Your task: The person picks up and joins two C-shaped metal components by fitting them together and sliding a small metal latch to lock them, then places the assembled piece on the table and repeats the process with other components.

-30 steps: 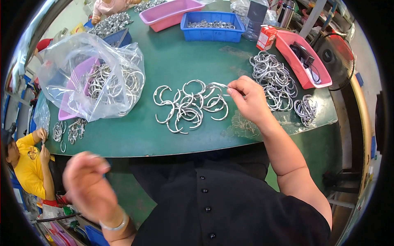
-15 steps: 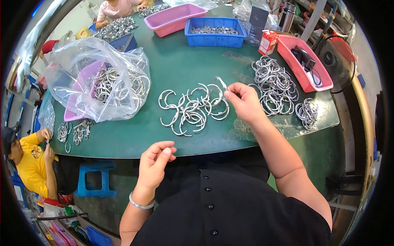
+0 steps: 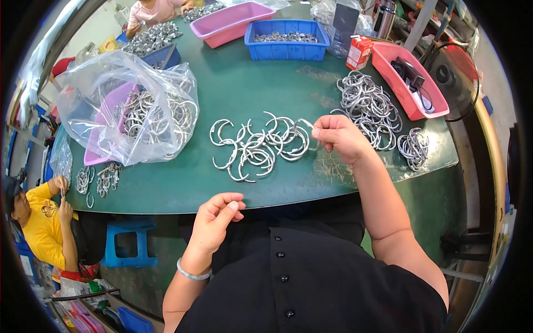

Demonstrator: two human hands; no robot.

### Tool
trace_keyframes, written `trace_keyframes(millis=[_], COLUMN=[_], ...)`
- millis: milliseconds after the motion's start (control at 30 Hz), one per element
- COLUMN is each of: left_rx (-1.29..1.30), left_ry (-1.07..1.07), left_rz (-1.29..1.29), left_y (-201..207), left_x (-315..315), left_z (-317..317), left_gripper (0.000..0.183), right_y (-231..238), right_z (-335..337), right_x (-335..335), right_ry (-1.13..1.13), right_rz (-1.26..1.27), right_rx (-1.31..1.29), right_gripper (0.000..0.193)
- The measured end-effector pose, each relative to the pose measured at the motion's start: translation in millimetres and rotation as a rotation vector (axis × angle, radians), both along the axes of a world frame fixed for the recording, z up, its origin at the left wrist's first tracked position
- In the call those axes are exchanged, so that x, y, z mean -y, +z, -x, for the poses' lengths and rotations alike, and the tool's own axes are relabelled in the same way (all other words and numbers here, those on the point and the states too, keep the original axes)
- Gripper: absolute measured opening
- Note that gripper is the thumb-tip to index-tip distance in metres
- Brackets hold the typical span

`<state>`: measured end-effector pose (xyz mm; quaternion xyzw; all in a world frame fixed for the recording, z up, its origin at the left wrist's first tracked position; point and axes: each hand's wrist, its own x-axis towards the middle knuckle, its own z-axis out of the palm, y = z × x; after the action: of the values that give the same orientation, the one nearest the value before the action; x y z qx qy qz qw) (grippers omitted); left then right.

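My right hand [image 3: 340, 136] pinches one end of a silvery C-shaped metal ring [image 3: 302, 120] between thumb and fingers, just over the right side of a loose pile of similar open rings [image 3: 256, 150]. These lie spread on the green table in front of me. Close to the near table edge, my left hand [image 3: 219, 219] is loosely closed, fingers curled against the thumb, with nothing visible in it. A pale bangle [image 3: 193, 272] circles my left wrist. Right of the pile lies a larger, greyer heap of rings [image 3: 366, 105], with a smaller bunch [image 3: 413, 149] nearer the table corner.
A clear plastic bag [image 3: 78, 105] over a pink bin holds more rings at left. Blue [image 3: 286, 53] and pink [image 3: 233, 25] bins stand at the back. A red carton [image 3: 359, 53], a pink basket [image 3: 388, 55] and a fan [image 3: 458, 83] are at right. Co-workers sit left and far.
My right hand has moved slightly right and down with the ring, which now hangs lower, against the pile's right edge. My left hand has shifted slightly right.
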<state>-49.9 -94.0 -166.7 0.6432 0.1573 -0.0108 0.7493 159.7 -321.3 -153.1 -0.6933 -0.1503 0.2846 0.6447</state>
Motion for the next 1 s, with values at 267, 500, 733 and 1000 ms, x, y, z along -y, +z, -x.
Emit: trace_keyframes(millis=[267,500,733,1000], left_rx=[-0.040,0.060,0.193,0.184], left_ry=[-0.013,0.012,0.154,0.199], left_rz=[-0.011,0.081,0.228,0.314], left_y=[-3,6,-3,5], left_x=[-1,16,12,-5], left_z=[5,-8,-13,-3], left_gripper=[0.020,0.026,0.020,0.014], right_y=[11,-3,-24,-22], right_z=[-4,59,103,99], right_x=[7,-49,-82,-81], right_ry=[0.129,0.193,0.245,0.212], right_rz=[-0.074,-0.509,-0.670,-0.526], right_rx=[-0.079,-0.202,-0.283,-0.212], right_gripper=[0.010,0.009,0.014,0.019])
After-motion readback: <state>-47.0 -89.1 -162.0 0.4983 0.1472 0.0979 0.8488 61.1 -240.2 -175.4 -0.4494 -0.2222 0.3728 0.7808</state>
